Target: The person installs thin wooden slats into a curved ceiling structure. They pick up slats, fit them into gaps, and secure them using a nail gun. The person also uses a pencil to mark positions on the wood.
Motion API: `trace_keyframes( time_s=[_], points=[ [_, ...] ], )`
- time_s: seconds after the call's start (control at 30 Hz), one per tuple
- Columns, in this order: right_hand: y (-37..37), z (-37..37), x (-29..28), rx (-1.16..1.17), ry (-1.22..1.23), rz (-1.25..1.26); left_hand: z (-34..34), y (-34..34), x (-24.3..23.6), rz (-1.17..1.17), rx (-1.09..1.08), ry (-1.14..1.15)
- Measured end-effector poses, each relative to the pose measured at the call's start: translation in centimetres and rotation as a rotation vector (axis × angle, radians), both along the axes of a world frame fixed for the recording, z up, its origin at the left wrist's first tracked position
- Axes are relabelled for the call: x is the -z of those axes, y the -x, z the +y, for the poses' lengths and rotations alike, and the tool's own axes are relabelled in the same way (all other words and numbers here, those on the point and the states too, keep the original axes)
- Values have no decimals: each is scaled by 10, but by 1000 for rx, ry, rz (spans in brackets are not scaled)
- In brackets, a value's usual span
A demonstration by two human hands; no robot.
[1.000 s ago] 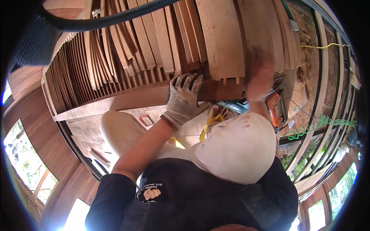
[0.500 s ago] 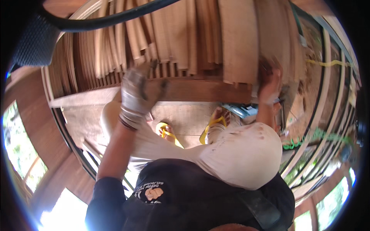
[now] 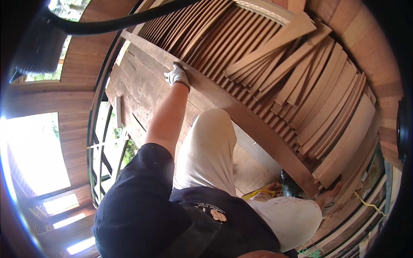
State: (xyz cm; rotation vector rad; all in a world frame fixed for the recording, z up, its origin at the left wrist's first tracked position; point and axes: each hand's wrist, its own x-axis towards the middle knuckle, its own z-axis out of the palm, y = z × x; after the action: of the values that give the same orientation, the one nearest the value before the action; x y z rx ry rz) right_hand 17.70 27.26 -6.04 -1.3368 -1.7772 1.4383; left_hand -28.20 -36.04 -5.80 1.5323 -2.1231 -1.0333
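Many thin wooden slats [image 3: 301, 86] stacked on edge in a leaning row, upper right of view, fanned against a long timber beam [image 3: 241, 116] running diagonally from upper left to lower right. Several loose slats lying crosswise on top of the row. Left hand [image 3: 177, 75] gloved in white, arm fully extended, palm down and flat on the beam's upper end, fingers spread, gripping nothing. Right hand [image 3: 328, 195] bare, at the lower end of the row, pressed against the last slats; whether clasping or merely touching, cannot tell. Dark power drill [image 3: 289, 187] just beside the right hand, near a yellow cord [image 3: 260, 192]. Plank floor [image 3: 137, 90] below the beam. Pale trousers, dark shirt. Curved timber wall [image 3: 51, 103] with bright openings at left.
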Motion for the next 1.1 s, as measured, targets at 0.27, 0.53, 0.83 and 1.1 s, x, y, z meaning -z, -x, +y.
trace_keyframes(
  time_s=[0.27, 0.53, 0.83, 1.1],
  points=[
    [181, -49, -116, -383, -428, -85, -10, 46, -3, -30, -133, -350],
    [498, -360, -88, -1513, -180, -143, 5, 32, -39, -219, -180, -173],
    [591, -490, -26, -947, 582, 16, 16, 43, -50, -262, -195, -188],
    [543, -490, -34, -762, 451, 210, 12, 39, -52, -250, -211, -177]
  ],
)
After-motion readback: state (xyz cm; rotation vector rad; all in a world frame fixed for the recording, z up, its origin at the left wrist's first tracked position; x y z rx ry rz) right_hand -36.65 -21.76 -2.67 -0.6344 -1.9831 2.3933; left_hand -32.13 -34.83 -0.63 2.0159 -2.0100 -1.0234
